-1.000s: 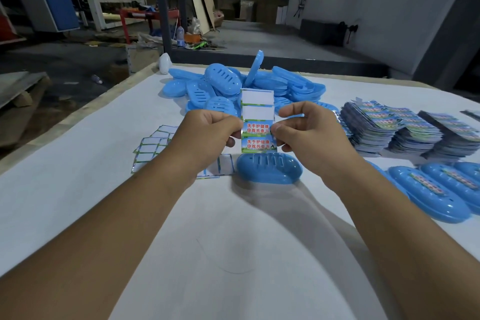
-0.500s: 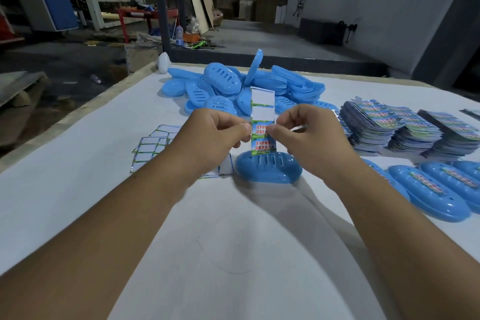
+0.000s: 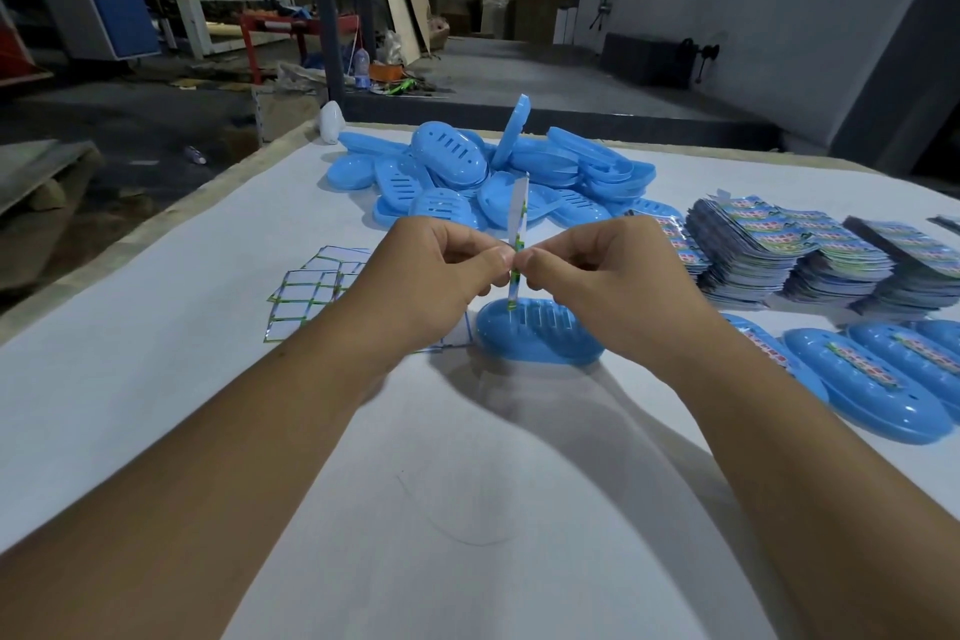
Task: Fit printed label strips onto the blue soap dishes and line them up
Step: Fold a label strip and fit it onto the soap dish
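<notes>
Turned edge-on, label strip [image 3: 519, 218] (upright) pinched between left hand [image 3: 441, 276] and right hand [image 3: 597, 276].

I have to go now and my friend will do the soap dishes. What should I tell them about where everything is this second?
Left hand and right hand both pinch one folded printed paper label strip, upright, its lower end at the slots of the blue oval plastic soap dish on the white table.
Done: labelled blue dishes lined up at right.
Left: finish fitting this strip, set the dish in the row, then work through the pile of unlabelled blue dishes using the stacks of printed labels. White peeled backing papers lie at left.
</notes>
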Demonstrator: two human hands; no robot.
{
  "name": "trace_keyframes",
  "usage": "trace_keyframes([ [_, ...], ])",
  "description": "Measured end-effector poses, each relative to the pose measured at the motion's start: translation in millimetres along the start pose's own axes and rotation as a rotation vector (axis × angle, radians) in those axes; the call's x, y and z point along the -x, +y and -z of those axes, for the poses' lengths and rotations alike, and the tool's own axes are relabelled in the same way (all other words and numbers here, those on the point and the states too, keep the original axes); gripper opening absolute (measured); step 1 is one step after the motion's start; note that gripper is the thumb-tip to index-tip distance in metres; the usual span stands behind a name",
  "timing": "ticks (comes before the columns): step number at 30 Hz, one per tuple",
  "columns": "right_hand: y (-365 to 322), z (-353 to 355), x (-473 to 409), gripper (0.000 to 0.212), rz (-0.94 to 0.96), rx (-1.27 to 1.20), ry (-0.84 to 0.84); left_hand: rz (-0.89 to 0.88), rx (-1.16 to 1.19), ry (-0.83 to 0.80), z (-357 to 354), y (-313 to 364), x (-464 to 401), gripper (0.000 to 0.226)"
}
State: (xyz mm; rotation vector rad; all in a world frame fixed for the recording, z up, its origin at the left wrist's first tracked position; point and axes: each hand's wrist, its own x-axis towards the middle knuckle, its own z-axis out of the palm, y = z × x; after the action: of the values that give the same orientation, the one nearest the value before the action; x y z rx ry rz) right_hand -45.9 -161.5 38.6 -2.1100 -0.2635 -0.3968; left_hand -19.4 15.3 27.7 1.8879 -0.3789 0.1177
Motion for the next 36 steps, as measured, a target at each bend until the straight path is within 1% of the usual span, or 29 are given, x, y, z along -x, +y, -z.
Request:
trace_keyframes([
  [3,0.2,-1.2,0.1,0.028,0.013,0.029,0.011,-0.009,0.003,0.003,-1.3,0.3,0.8,0.01],
  [6,2.1,-2.3,-0.3,0.026,0.005,0.064,0.016,-0.027,0.0,0.025,-1.7,0.8,0.8,0.01],
  [13,3.0,-2.5,0.0,0.022,0.007,0.076,0.003,-0.051,-0.027,0.021,-1.5,1.8,1.1,0.012],
  [17,2.9,-3.2,0.2,0.025,0.015,0.141,0.028,-0.071,-0.067,0.007,-2.3,3.1,1.4,0.017],
  [23,3.2,-6.9,1.9,0.022,0.03,0.259,0.068,-0.084,-0.199,0.032,-5.5,3.0,2.9,0.011],
  [27,3.4,-6.0,1.6,0.021,0.032,0.258,0.066,-0.086,-0.223,0.044,-5.5,3.5,2.7,0.015],
  [31,2.9,-6.2,2.0,0.024,0.039,0.227,0.036,-0.083,-0.217,0.056,-3.7,2.7,1.4,0.012],
  [34,2.9,-4.2,-0.1,0.023,-0.011,0.182,0.023,-0.074,-0.205,0.063,-4.9,2.2,0.7,0.012],
  [36,2.9,-1.8,-1.8,0.021,-0.058,0.135,0.046,-0.065,-0.2,0.088,-5.6,1.3,-0.3,0.013],
])
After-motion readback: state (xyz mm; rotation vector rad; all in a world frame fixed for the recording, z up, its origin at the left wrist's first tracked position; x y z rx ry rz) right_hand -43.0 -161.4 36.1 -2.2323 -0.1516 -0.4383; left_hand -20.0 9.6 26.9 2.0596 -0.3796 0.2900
